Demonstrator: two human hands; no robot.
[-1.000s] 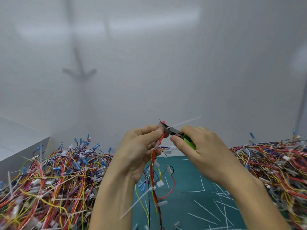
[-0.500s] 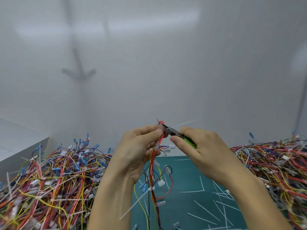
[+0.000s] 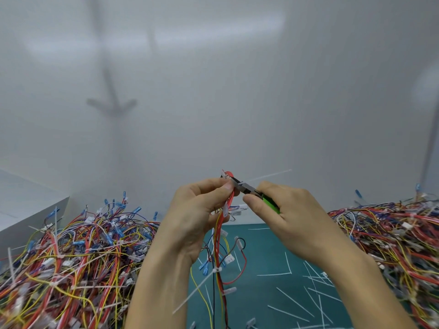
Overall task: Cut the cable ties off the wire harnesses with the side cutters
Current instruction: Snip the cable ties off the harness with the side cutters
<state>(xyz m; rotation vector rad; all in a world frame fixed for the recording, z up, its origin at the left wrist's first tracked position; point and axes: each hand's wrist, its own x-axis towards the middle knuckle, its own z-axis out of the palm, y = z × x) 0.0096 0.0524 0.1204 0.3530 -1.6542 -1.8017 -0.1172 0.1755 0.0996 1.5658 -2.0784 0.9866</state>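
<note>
side cutters (image 3: 244, 189) half hidden in right hand (image 3: 292, 222), tips indistinct

showing a teal mat (image 3: 266, 252) low in the middle, a white box (image 3: 26, 205) far left, facing a pale wall (image 3: 261, 103).

left grip (image 3: 199, 214) — pinching (raised) | right grip (image 3: 291, 217) — clenched, raised
</note>
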